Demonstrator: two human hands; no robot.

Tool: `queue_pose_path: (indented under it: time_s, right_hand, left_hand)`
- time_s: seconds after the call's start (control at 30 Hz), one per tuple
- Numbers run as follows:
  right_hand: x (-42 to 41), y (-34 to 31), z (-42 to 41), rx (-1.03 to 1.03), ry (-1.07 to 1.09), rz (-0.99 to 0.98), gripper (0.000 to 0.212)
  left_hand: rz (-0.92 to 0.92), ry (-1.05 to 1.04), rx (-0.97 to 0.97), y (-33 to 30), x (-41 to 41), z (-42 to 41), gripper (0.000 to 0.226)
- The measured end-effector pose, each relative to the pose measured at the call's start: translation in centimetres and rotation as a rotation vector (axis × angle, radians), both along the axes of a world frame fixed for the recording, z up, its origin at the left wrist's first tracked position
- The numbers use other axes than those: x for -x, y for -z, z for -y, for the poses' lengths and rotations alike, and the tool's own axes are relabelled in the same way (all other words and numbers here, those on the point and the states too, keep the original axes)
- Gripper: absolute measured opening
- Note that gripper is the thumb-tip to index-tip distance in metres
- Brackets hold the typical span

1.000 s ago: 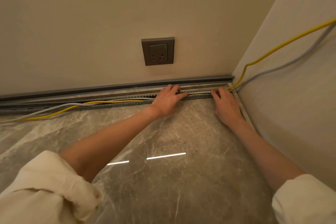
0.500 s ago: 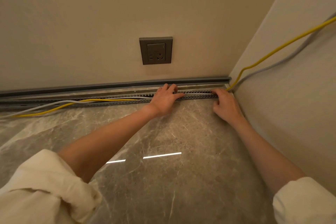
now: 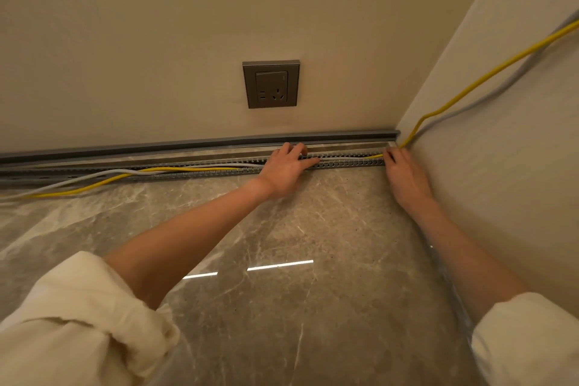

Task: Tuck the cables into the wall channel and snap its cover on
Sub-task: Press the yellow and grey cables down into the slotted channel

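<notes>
A grey slotted wall channel (image 3: 347, 162) runs along the foot of the back wall, with no cover on it. A yellow cable (image 3: 188, 169) and a white-grey cable (image 3: 103, 173) lie partly in it at the left and spill onto the floor. My left hand (image 3: 286, 171) lies flat on the channel's middle, fingers pressing the cables down. My right hand (image 3: 404, 175) is at the channel's right end in the corner, fingertips on the yellow cable where it bends up. The yellow cable (image 3: 488, 75) and a grey cable (image 3: 517, 72) rise along the right wall.
A grey wall socket (image 3: 271, 84) sits above the channel. A long grey strip (image 3: 194, 145) runs along the wall just above the channel. Polished marble floor (image 3: 282, 291) fills the foreground. My white sleeves are at the bottom corners.
My right hand has slid right along the channel into the corner. My left hand has stayed on the channel's middle. The view has shifted slightly.
</notes>
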State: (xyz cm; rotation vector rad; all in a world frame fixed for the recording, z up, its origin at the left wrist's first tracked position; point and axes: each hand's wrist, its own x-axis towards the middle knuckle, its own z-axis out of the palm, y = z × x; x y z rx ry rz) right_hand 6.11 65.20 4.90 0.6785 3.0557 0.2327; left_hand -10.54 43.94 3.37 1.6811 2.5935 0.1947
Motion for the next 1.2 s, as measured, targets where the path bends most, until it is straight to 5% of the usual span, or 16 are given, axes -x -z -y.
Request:
queue_pose_path:
  time_s: [0.3, 0.47, 0.73, 0.9, 1.2]
  right_hand:
    - [-0.1, 0.0, -1.0, -0.004, 0.026, 0.019, 0.053]
    - [0.0, 0.2, 0.8, 0.043, 0.081, 0.058, 0.081]
    - [2.4, -0.1, 5.6, 0.079, 0.279, -0.029, 0.076]
    - [5.3, -0.9, 10.0, 0.086, 0.132, -0.090, 0.067]
    - [11.6, -1.0, 21.1, 0.187, -0.221, -0.109, 0.060]
  left_hand:
    - [-0.007, 0.011, -0.020, 0.7, 0.2, 0.4, 0.060]
    - [-0.010, -0.006, 0.005, 0.7, -0.1, 0.3, 0.064]
    - [0.056, 0.005, -0.123, -0.1, 0.4, 3.3, 0.062]
    - [0.048, -0.113, -0.344, -0.4, 2.0, 8.8, 0.048]
    - [0.033, -0.358, -0.416, -0.9, 5.5, 22.0, 0.042]
